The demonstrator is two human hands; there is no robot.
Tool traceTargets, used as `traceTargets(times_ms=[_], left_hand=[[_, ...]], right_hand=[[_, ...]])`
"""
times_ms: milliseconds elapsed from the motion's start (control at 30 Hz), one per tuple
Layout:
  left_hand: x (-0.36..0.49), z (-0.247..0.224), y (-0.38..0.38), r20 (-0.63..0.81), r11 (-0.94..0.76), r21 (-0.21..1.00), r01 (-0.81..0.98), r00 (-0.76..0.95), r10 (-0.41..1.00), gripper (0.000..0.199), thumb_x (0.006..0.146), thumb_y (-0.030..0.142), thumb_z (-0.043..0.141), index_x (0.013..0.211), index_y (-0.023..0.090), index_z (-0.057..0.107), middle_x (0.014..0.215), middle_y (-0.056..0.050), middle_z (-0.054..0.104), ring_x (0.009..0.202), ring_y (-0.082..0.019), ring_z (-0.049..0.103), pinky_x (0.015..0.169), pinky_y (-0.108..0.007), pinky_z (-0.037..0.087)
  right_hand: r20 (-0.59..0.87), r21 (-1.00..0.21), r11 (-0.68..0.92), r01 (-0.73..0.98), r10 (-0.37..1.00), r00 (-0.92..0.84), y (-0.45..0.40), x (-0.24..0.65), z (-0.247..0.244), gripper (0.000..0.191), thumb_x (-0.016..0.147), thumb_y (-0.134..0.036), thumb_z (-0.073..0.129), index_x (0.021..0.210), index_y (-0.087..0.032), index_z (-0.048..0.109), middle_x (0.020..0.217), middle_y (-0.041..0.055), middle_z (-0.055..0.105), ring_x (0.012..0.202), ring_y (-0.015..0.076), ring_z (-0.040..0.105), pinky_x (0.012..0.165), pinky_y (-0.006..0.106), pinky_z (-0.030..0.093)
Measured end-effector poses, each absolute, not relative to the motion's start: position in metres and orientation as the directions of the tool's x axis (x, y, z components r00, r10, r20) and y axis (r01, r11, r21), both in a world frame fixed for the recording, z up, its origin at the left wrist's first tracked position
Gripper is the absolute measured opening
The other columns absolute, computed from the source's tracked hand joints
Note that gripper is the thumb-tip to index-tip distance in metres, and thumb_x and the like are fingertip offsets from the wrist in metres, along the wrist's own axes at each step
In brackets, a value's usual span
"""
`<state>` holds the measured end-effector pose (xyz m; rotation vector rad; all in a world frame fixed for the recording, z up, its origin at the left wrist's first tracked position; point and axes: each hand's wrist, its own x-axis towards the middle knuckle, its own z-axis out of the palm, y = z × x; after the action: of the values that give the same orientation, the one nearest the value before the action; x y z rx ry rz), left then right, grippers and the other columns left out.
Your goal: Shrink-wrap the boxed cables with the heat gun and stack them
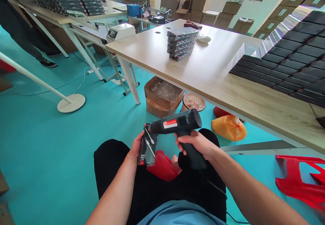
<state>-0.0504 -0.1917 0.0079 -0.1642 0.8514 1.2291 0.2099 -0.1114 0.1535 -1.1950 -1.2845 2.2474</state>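
Note:
Above my lap, my left hand point(137, 144) grips a thin black box point(148, 148) by its left edge. White cables are printed on the box's face, and it stands nearly upright. My right hand point(194, 144) is wrapped round the handle of a black heat gun point(177, 121) with a red and white label. The gun points left, and its nozzle is at the upper part of the box; I cannot tell whether they touch. A cord hangs from the handle over my right leg. Below the box shows a red shoe point(162, 167).
A wooden-topped table point(203, 69) carries a stack of wrapped boxes point(181, 43) and a large pile of black boxes point(289, 59). Under it are an open carton point(162, 98), a woven basket point(194, 102) and an orange bag point(229, 127). A red stool point(291, 181) lies at right.

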Motion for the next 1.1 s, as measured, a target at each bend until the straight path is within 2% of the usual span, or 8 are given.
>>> traceTargets(times_ms=[133, 233, 367, 500, 667, 867, 1000, 1100], left_hand=[[-0.050, 0.011, -0.192, -0.616, 0.291, 0.318, -0.902, 0.037, 0.787, 0.054, 0.101, 0.047, 0.049, 0.127, 0.005, 0.068, 0.102, -0.019, 0.079, 0.087, -0.030, 0.078, 0.079, -0.041, 0.063], [-0.049, 0.014, -0.193, -0.591, 0.270, 0.310, -0.911, 0.038, 0.806, 0.059, 0.100, 0.050, 0.048, 0.130, 0.003, 0.067, 0.110, -0.022, 0.078, 0.095, -0.032, 0.077, 0.085, -0.043, 0.062], [-0.048, 0.011, -0.193, -0.596, 0.318, 0.333, -0.888, 0.063, 0.801, 0.058, 0.100, 0.050, 0.046, 0.127, 0.004, 0.068, 0.109, -0.022, 0.078, 0.095, -0.033, 0.077, 0.090, -0.049, 0.060], [-0.049, 0.005, -0.191, -0.624, 0.393, 0.367, -0.843, 0.090, 0.776, 0.053, 0.099, 0.050, 0.049, 0.114, 0.005, 0.073, 0.096, -0.021, 0.079, 0.085, -0.034, 0.077, 0.085, -0.050, 0.061], [-0.049, 0.003, -0.190, -0.630, 0.413, 0.345, -0.843, 0.117, 0.767, 0.057, 0.099, 0.052, 0.049, 0.121, 0.004, 0.071, 0.096, -0.021, 0.079, 0.082, -0.032, 0.078, 0.078, -0.044, 0.063], [-0.052, 0.011, -0.194, -0.615, 0.343, 0.325, -0.881, 0.078, 0.784, 0.057, 0.100, 0.053, 0.049, 0.119, 0.005, 0.071, 0.096, -0.020, 0.080, 0.085, -0.032, 0.078, 0.079, -0.043, 0.063], [-0.050, 0.012, -0.195, -0.599, 0.330, 0.342, -0.880, 0.066, 0.798, 0.059, 0.099, 0.055, 0.049, 0.114, 0.003, 0.073, 0.094, -0.021, 0.079, 0.079, -0.030, 0.077, 0.074, -0.040, 0.062], [-0.049, 0.012, -0.195, -0.593, 0.351, 0.334, -0.875, 0.094, 0.799, 0.061, 0.100, 0.056, 0.049, 0.114, 0.002, 0.073, 0.096, -0.021, 0.079, 0.078, -0.030, 0.077, 0.073, -0.039, 0.062]], right_hand=[[-0.529, -0.827, -0.386, 0.409, 0.289, -0.798, -0.117, 0.230, 0.169, 0.012, 0.074, -0.026, 0.077, 0.077, -0.015, 0.071, 0.064, 0.0020, 0.066, 0.058, 0.0166, 0.061, 0.050, 0.026, 0.050], [-0.552, -0.829, -0.391, 0.399, 0.461, -0.695, -0.116, 0.243, 0.162, 0.015, 0.075, -0.028, 0.077, 0.082, -0.016, 0.072, 0.064, 0.0010, 0.066, 0.058, 0.0156, 0.060, 0.049, 0.025, 0.049], [-0.561, -0.815, -0.564, 0.134, 0.709, -0.426, -0.115, 0.230, 0.144, 0.026, 0.073, -0.034, 0.080, 0.090, -0.016, 0.072, 0.074, 0.0030, 0.069, 0.060, 0.0148, 0.061, 0.050, 0.025, 0.050], [-0.517, -0.787, -0.615, 0.052, 0.612, -0.599, -0.120, 0.202, 0.145, 0.029, 0.071, -0.033, 0.083, 0.092, -0.015, 0.073, 0.078, 0.0054, 0.072, 0.059, 0.0154, 0.062, 0.051, 0.026, 0.050], [-0.436, -0.878, -0.457, 0.142, 0.642, -0.631, -0.119, 0.193, 0.157, 0.020, 0.077, -0.032, 0.078, 0.086, -0.017, 0.069, 0.063, -0.0001, 0.066, 0.051, 0.0142, 0.058, 0.050, 0.027, 0.048], [-0.538, -0.823, -0.404, 0.400, 0.325, -0.778, -0.126, 0.224, 0.164, 0.014, 0.077, -0.028, 0.078, 0.078, -0.015, 0.072, 0.063, 0.0021, 0.066, 0.057, 0.0165, 0.060, 0.052, 0.027, 0.050], [-0.578, -0.751, -0.659, 0.045, 0.623, -0.528, -0.124, 0.227, 0.151, 0.020, 0.077, -0.028, 0.079, 0.090, -0.015, 0.075, 0.075, 0.0041, 0.070, 0.060, 0.0145, 0.061, 0.051, 0.023, 0.051], [-0.672, -0.588, -0.783, -0.204, 0.612, -0.417, -0.114, 0.225, 0.144, 0.018, 0.078, -0.023, 0.076, 0.092, -0.012, 0.076, 0.079, 0.0047, 0.069, 0.062, 0.0125, 0.061, 0.051, 0.019, 0.053]])
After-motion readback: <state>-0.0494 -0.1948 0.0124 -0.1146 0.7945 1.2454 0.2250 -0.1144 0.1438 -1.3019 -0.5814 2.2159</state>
